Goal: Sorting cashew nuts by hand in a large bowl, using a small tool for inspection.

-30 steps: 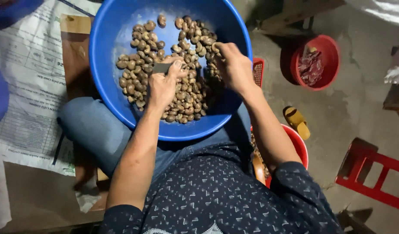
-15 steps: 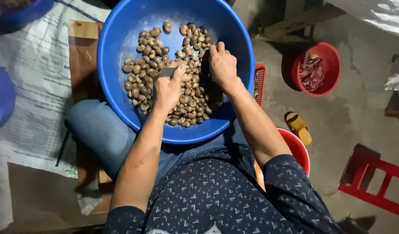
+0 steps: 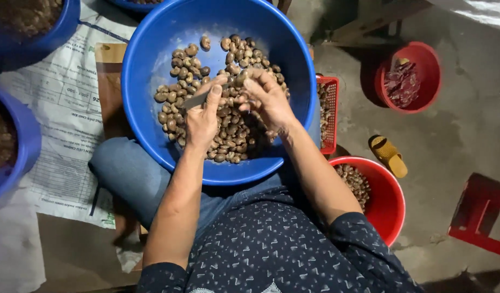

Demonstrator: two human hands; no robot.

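Printed white paper [image 3: 60,130] lies left of the blue basin [image 3: 152,130]; left hand [image 3: 202,120] grips a blade [image 3: 195,101], right hand [image 3: 269,100] pinches a nut [image 3: 240,77].

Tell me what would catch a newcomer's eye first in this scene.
The big blue basin on the person's lap, heaped with brown nuts. Over it the left hand holds a small blade and the right hand pinches one nut. Right of it, on the floor, stand two red bowls.
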